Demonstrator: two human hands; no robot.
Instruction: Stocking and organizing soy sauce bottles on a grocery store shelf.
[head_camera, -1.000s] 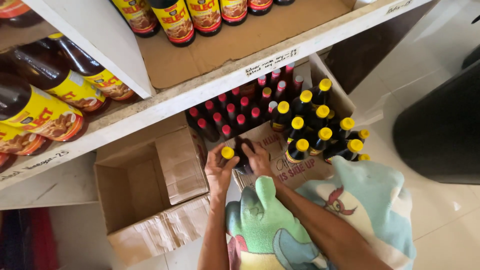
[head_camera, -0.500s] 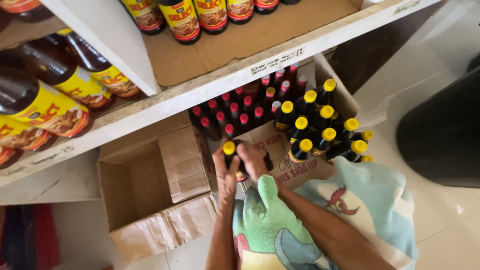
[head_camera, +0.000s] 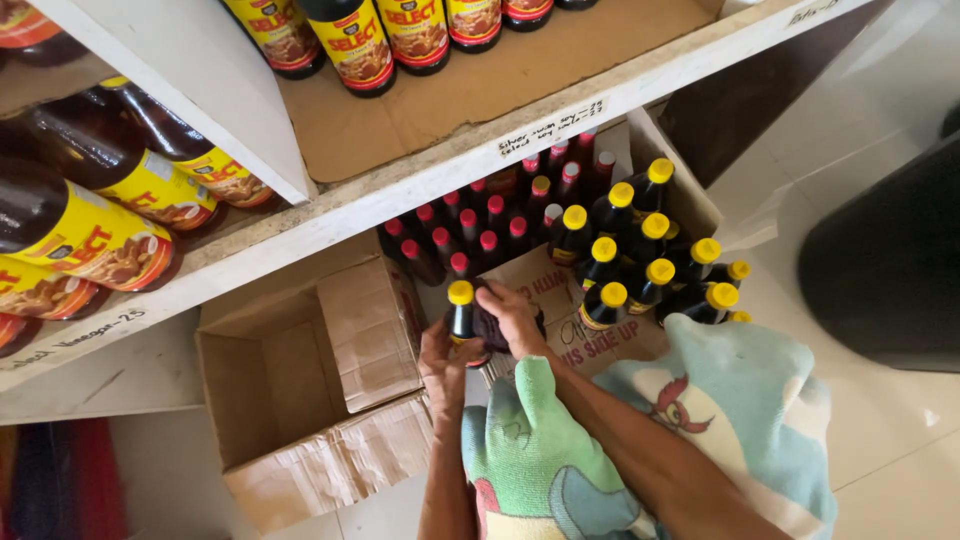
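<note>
While I'm looking down from the head cam, both of my hands are on one dark bottle with a yellow cap (head_camera: 461, 312), held upright just under the edge of the white shelf (head_camera: 400, 195). My left hand (head_camera: 443, 368) has its fingers curled around the bottle's lower body from the left, and my right hand (head_camera: 512, 318) is wrapped over it from the right — so both are closed on the same bottle, though the fingertips on the far side are hidden. The bottle sits between the empty cardboard box (head_camera: 300, 400) on the left, flaps open, and the open carton (head_camera: 600, 335) on the right. That carton is full of stuff: a bunch of yellow-capped bottles (head_camera: 640, 270) nearest me and a cluster of smaller red-capped bottles (head_camera: 480, 235) further back under the shelf. Up on the shelf there's a row of big dark bottles with yellow labels (head_camera: 360, 45) standing on a cardboard liner, and more of them lying on their sides (head_camera: 110, 220) in the compartment to the left. A colourful printed cloth (head_camera: 640, 450) covers my lap — mostly green and pale blue.
</note>
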